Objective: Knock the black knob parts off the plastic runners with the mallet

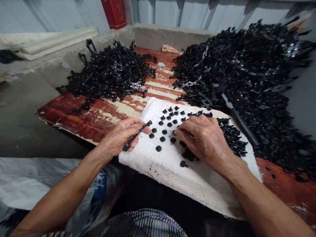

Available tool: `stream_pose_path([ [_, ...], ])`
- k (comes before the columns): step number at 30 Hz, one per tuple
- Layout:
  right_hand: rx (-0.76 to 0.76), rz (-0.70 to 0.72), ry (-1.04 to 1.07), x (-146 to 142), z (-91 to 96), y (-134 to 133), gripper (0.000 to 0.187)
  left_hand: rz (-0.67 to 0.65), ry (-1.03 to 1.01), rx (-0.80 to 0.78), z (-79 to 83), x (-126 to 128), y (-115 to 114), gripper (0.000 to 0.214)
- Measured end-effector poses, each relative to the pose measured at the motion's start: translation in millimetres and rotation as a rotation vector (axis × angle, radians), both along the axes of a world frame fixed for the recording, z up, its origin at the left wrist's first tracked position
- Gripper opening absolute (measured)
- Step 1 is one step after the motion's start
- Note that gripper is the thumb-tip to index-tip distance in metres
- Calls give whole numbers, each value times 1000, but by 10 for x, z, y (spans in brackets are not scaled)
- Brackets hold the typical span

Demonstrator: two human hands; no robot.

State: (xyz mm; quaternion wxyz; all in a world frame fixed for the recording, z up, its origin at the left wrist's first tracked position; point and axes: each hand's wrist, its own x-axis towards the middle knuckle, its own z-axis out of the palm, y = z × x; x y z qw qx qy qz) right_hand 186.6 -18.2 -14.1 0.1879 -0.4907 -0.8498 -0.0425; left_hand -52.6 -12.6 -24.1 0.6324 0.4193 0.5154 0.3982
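My left hand [124,136] grips a thin black jointed linkage [137,135] with small round ends, held slanting above the near left corner of a folded white cloth [148,161]. My right hand [203,138] is over the cloth's middle, thumb and forefinger together at a small black suction-cup-like piece [174,132], which they partly hide. Around the fingers, more such pieces [162,139] stand spaced out on the cloth. A denser heap of them [230,138] lies to the right, partly behind my right hand.
Black jointed linkages form a pile [111,70] at the back left and a larger pile [237,56] at the right. A black-handled tool [243,123] lies along the cloth's right edge. The worn red-brown board [81,123] ends at a low concrete wall [168,38].
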Motion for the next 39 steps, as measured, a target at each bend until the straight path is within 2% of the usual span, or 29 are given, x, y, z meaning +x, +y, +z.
stream_pose_path([
  [3, 68, -334, 28, 158, 134, 118, 23, 10, 31, -24, 49, 29, -15, 28],
  [5, 6, -634, -22, 326, 244, 203, 28, 45, 48, -41, 79, 44, -18, 36],
  [6, -11, -728, -39, 426, 288, 243, 31, 68, 47, -48, 89, 49, -15, 40],
  [9, -54, -915, -71, 732, 322, 344, 31, 84, 53, -67, 107, 65, -5, 44],
  [11, -141, -969, -79, 887, 263, 408, 28, 74, 54, -62, 121, 76, -10, 43],
  [15, -314, -942, -53, 1025, 101, 525, 31, 87, 60, -56, 135, 76, -23, 40],
  [18, -339, -915, -9, 1043, 65, 539, 31, 71, 58, -51, 115, 62, -18, 43],
  [25, -235, -836, 203, 983, 157, 424, 32, 31, 73, -35, 82, 41, -12, 55],
  [31, -110, -743, 567, 960, 222, 421, 33, 41, 46, -29, 124, 45, -41, 60],
  [35, -66, -605, 894, 972, 312, 393, 31, 38, 30, -6, 111, 40, -63, 62],
  [39, -192, -297, 1192, 920, 481, 249, 30, 28, 8, 13, 66, 28, -60, 62],
])
